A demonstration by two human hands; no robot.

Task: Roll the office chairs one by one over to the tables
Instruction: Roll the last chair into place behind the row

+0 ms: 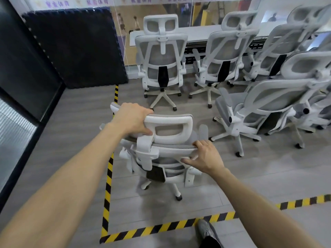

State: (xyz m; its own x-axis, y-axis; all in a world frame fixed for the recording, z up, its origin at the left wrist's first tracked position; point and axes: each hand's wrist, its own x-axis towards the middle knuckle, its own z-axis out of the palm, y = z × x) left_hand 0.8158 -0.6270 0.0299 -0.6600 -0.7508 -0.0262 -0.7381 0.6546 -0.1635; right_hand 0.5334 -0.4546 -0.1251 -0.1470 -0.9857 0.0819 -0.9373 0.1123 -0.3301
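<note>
A white office chair [166,154] with grey mesh stands right in front of me, its back toward me, inside the taped floor area. My left hand [132,119] grips the left end of its white headrest [172,127]. My right hand [206,156] grips the top right edge of the backrest, thumb underneath. A long white table [197,33] runs along the glass wall at the back. Two chairs [161,59] [223,58] stand pushed up to the table with their backs to me.
Several more white chairs [268,108] crowd the right side, one turned sideways close to my chair. Yellow-black tape [109,176] marks the floor at left and front. A dark padded panel [75,47] and a black frame stand at left. My shoe [206,228] is at the bottom.
</note>
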